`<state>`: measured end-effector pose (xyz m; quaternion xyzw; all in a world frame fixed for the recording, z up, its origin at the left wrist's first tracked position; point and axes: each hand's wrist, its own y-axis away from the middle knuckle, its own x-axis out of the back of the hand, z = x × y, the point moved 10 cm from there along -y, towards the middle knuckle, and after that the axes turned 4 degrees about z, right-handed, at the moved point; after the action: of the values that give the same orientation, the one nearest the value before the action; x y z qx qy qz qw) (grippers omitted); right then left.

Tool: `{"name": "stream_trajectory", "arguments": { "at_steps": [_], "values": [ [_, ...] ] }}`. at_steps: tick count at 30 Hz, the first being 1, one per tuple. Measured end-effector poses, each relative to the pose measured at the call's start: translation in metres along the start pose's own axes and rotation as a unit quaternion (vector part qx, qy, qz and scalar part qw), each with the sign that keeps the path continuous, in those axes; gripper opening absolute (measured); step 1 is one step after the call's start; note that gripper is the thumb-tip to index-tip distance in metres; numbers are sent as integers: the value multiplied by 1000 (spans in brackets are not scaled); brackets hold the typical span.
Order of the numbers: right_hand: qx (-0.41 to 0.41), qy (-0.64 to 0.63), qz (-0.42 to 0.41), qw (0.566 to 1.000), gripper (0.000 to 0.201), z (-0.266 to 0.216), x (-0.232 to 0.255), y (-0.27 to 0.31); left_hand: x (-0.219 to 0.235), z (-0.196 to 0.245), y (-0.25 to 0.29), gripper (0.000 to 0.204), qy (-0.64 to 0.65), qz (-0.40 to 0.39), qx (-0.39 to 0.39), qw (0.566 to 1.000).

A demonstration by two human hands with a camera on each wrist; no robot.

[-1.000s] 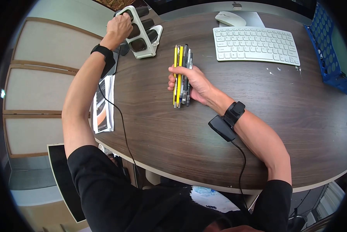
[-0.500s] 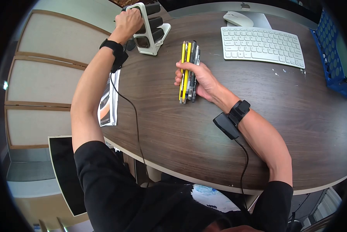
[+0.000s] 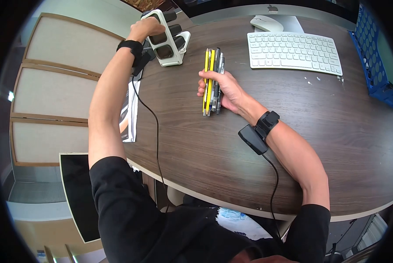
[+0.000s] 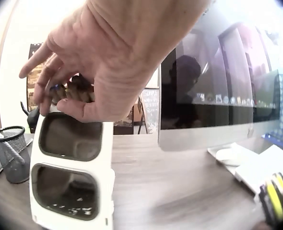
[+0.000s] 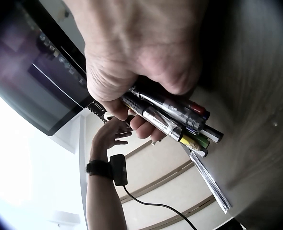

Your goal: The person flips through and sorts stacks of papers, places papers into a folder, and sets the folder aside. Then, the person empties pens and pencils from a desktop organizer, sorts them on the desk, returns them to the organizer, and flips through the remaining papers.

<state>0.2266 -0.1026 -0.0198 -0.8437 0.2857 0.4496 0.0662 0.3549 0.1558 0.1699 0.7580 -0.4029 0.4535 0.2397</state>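
Observation:
At the top of a white tilted holder [image 3: 177, 56] with dark compartments, my left hand [image 3: 146, 29] reaches over the uppermost compartment. In the left wrist view, its index finger stretches out, while the thumb [image 4: 79, 109] lies along the rim. Brown stick-like ends [image 4: 75, 92] show in the shade between thumb and fingers; the hand partly hides them. My right hand [image 3: 229, 90] grips a bundle of yellow pencils and dark and clear pens [image 3: 211, 65] over the desk. The right wrist view shows the ends of several clear pens [image 5: 163, 122] sticking out of that fist.
A white keyboard [image 3: 295, 52] and mouse [image 3: 266, 23] lie before the monitor [image 4: 218, 96]. Far right stands a blue perforated rack [image 3: 374, 65]. A mesh cup [image 4: 13, 153] with pens is beside the holder. Papers [image 3: 129, 114] lie at the left edge; a cable [image 3: 154, 118] trails from my left wrist.
My left hand's fingers have uncurled from a closed shape at the top compartment and now reach over it, with the wrist lower. The right hand keeps its grip on the bundle, nearly still.

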Motion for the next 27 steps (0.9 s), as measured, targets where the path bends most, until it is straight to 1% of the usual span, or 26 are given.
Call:
{"name": "stream_trajectory", "arguments": {
  "at_steps": [1, 3, 4, 5, 7, 8, 9, 11, 12, 13, 15, 16, 19, 20, 21, 23, 24, 27],
  "values": [
    [1, -2, -2, 1000, 28, 0, 0, 0, 3, 2, -2, 60, -1, 1, -1, 1000],
    [1, -6, -5, 1000, 28, 1, -1, 1, 10, 5, -3, 60, 29, 29, -5, 999],
    [-2, -6, -4, 1000, 27, 1, -1, 1, 10, 6, -6, 51, 32, 44, -16, 998],
    [-3, -6, -2, 1000, 27, 1, -1, 1, 6, 6, -8, 51, 32, 45, -15, 998],
    [-2, -6, -5, 1000, 27, 1, -2, 1, 11, 13, -13, 49, -42, 148, -24, 988],
    [-2, -8, -5, 1000, 27, 0, -2, 1, 9, 15, -17, 47, -68, 172, -36, 982],
    [0, -9, -3, 1000, 27, 0, -1, 1, 6, 13, -23, 47, -68, 173, -38, 982],
    [-3, -2, -3, 1000, 27, 1, -1, 0, 1, 16, -24, 47, -100, 133, -46, 985],
    [3, -9, -2, 1000, 27, 0, -1, 0, 2, 22, -18, 38, -143, 162, -66, 974],
    [2, -9, -1, 1000, 27, 0, 0, -1, -1, 20, -21, 38, -142, 162, -66, 974],
    [-1, -9, 0, 1000, 27, 2, 1, -2, -2, 21, -20, 31, -154, 202, -104, 962],
    [-1, -9, 1, 1000, 27, 1, 1, -1, 3, 18, -15, 28, -134, 238, -103, 956],
    [-3, -9, -6, 1000, 28, 2, -1, -1, 1, 8, -12, 28, -122, 229, -107, 960],
    [-3, -8, -7, 1000, 28, 2, -1, -1, 2, 6, -8, 29, -121, 235, -126, 956],
    [-3, -7, -7, 1000, 29, 1, -1, -1, 2, 0, -6, 29, -121, 235, -125, 956],
    [-3, -5, -6, 1000, 29, 0, -1, 0, 6, -11, -3, 30, -73, 257, -128, 955],
    [-3, -3, -4, 1000, 29, 0, -1, 0, 5, -14, -3, 30, -73, 257, -125, 955],
    [5, -6, -8, 1000, 29, 1, 0, -2, -3, -12, 0, 32, -128, 232, -156, 952]
  ]
}}
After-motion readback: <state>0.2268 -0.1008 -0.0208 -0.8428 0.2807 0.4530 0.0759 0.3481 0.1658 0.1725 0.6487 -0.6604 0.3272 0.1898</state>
